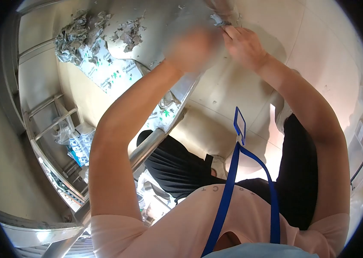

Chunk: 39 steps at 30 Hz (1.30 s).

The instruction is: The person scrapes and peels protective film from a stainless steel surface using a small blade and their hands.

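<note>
Near the top centre, my right hand (245,46) is closed, its thumb and fingertips pinching a small crumpled grey scrap (219,19). Just to its left is my left hand (193,48), so blurred that its fingers cannot be made out. It lies over the edge of a smooth greyish surface (153,32). Torn, wrinkled grey flakes (131,34) rest on that surface. A larger heap of the same crumpled grey material (73,43) sits further left, beside a white sheet printed with green leaves (108,71).
A metal rail (149,146) runs diagonally beside my left forearm. Metal racks (46,114) stand at the left, with plastic-wrapped packs (78,146) on one. Tiled floor (259,99) lies below, with a few small scraps. My blue lanyard (228,185) and its badge (240,122) hang forward.
</note>
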Available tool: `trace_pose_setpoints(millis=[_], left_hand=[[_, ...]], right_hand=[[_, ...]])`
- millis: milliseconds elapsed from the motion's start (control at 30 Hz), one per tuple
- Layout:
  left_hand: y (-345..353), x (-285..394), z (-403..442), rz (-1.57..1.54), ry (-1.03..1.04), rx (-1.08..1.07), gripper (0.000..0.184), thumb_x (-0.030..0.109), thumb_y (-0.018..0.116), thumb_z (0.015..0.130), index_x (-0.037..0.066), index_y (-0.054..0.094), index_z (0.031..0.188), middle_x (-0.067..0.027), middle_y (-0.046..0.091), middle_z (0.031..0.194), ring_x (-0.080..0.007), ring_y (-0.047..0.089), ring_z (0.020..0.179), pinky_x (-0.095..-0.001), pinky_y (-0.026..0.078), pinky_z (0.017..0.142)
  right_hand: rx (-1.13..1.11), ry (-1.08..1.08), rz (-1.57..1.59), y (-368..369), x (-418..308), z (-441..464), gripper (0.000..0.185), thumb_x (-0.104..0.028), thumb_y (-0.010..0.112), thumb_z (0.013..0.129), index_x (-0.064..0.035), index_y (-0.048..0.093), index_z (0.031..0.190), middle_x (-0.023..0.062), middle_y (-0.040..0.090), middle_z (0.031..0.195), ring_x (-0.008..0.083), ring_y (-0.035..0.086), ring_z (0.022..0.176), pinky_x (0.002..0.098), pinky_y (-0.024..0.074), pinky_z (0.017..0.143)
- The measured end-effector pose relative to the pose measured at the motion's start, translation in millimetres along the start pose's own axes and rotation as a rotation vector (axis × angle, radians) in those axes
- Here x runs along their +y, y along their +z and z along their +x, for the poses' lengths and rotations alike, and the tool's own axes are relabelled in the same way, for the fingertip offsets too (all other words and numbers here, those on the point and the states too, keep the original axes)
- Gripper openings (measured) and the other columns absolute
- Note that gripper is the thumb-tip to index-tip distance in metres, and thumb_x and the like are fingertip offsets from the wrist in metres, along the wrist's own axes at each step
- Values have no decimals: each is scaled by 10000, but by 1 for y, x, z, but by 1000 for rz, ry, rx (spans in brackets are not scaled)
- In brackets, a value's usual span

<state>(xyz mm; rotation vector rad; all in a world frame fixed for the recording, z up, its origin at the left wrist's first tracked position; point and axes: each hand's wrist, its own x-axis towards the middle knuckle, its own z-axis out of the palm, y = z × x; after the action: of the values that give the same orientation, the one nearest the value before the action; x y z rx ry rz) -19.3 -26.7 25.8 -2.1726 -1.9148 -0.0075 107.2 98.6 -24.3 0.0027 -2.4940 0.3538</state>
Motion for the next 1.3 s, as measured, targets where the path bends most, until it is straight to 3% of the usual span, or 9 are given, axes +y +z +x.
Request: trace_pose_setpoints(millis=[233, 433, 567, 733, 833, 1133, 1300], left_hand=[[3, 1, -1, 26, 25, 9, 109, 109, 556, 629, 53, 573, 721, -35, 507, 710, -164, 538, 649, -242, 473, 456], [3, -5, 2, -131, 27, 52, 95, 108, 551, 628, 55, 564, 706, -37, 502, 701, -165, 532, 628, -249, 471, 449], [2, 4, 0, 60, -15, 9, 98, 113, 551, 627, 58, 561, 707, -37, 505, 707, -167, 537, 635, -252, 474, 453], [-1, 0, 0, 57, -19, -50, 113, 119, 553, 625, 64, 563, 723, -40, 511, 718, -170, 545, 652, -251, 478, 474], [0, -4, -2, 98, -34, -64, 109, 114, 554, 627, 65, 562, 724, -44, 516, 722, -176, 547, 656, -253, 479, 493], [-1, 12, -9, 64, -77, -16, 120, 93, 543, 638, 44, 582, 740, -41, 528, 727, -171, 549, 690, -248, 488, 469], [-2, 6, -4, 96, -71, -58, 89, 93, 540, 642, 48, 570, 712, -37, 517, 717, -167, 545, 679, -256, 490, 461]], right_hand=[[-7, -19, -59, 2, 1, 4, 111, -121, 544, 676, -49, 561, 759, 40, 495, 735, 165, 583, 632, 287, 499, 514], [-58, -61, 11, 0, 3, 6, 153, -121, 538, 680, -34, 572, 802, 42, 501, 743, 164, 587, 631, 272, 495, 503], [-21, -14, -20, 1, 0, 6, 151, -116, 538, 679, -29, 574, 797, 47, 507, 748, 159, 591, 635, 273, 496, 489], [-60, -47, -42, -1, 1, 9, 107, -109, 538, 680, -39, 566, 755, 47, 509, 748, 156, 587, 611, 270, 495, 477], [-88, -39, -14, 7, 0, 12, 271, -73, 552, 644, -5, 589, 903, 47, 519, 826, 148, 560, 578, 251, 469, 474], [-17, -62, 23, 5, -1, 0, 245, -91, 544, 689, -9, 584, 916, 42, 526, 812, 140, 586, 611, 255, 478, 480], [-122, -12, -20, 8, -2, 9, 239, -85, 546, 685, -8, 585, 908, 48, 533, 804, 139, 593, 621, 251, 488, 498]])
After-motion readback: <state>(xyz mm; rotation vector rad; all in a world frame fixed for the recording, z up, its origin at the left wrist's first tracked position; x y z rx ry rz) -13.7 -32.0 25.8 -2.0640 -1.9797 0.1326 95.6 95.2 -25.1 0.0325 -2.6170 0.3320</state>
